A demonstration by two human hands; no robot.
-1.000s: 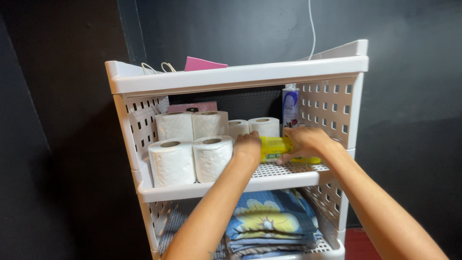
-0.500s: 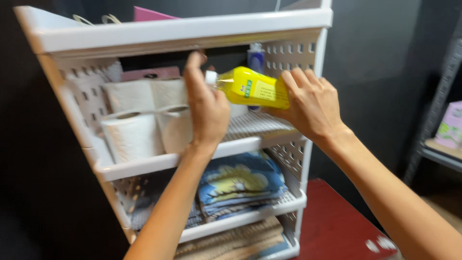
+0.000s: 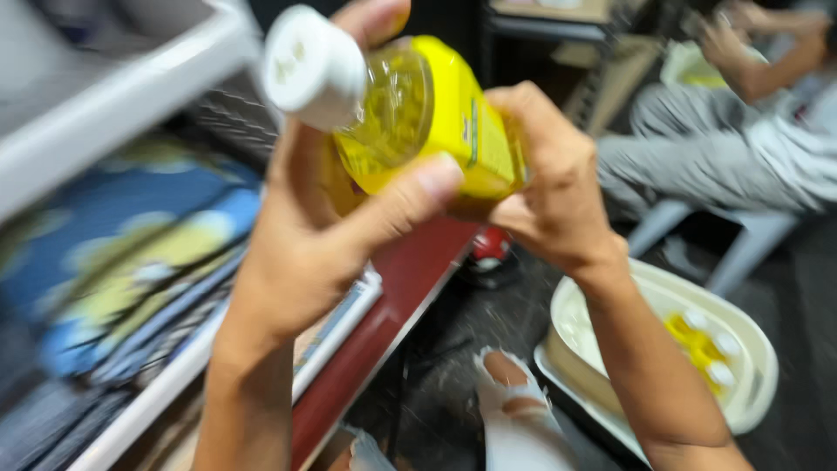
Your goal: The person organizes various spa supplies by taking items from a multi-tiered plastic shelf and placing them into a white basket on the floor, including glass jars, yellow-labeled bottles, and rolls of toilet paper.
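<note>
My left hand [image 3: 305, 253] and right hand [image 3: 549, 192] both clasp the yellow bottle [image 3: 436, 122]. It looks to be smooth plastic, likely slippery and heavy with liquid, so the body seems the surest hold.

yellow bottle [image 3: 436, 122]: 1 | white cap [image 3: 312, 65]: 1 | hands on bottle: 2 | white basin [image 3: 750, 349]: 1 | white shelf rack [image 3: 131, 96]: 1 | seated person [image 3: 741, 139]: 1
</note>
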